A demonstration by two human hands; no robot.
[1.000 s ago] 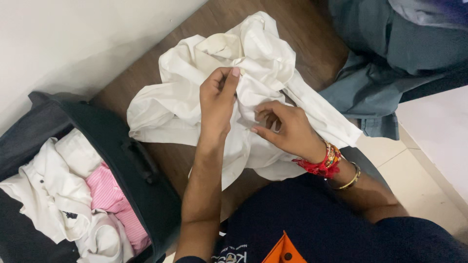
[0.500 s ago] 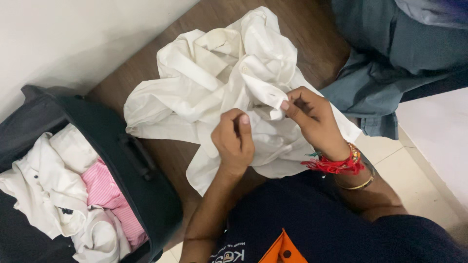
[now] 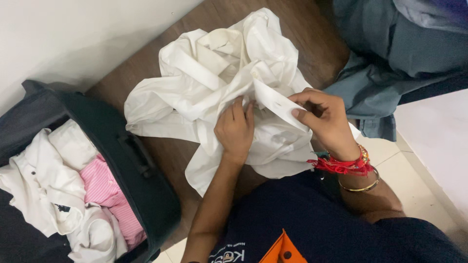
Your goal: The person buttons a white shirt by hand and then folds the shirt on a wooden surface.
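Pulling the placket strip taut between two hands could, in my judgement, tug the rest of the shirt [image 3: 204, 83] off the wooden top [image 3: 312, 34] toward the lap, since most of the crumpled white cloth lies loose and only a fold is held. A slip at the pinch could also let the strip (it carries a small buttonhole) spring back into the heap.

On the right hand [image 3: 329, 122], thumb and forefinger are pressed together on the end of that strip, the other fingers curled in behind; threads and a bangle circle the wrist. On the left hand [image 3: 236, 129], fingers are curled and closed into the cloth just beside the strip's lower end, knuckles up; what lies under them I cannot tell.

Lying on the wooden top in front of the person, the shirt sits between the open suitcase [image 3: 146, 195] with white and pink clothes and a grey-blue garment [image 3: 375, 92].
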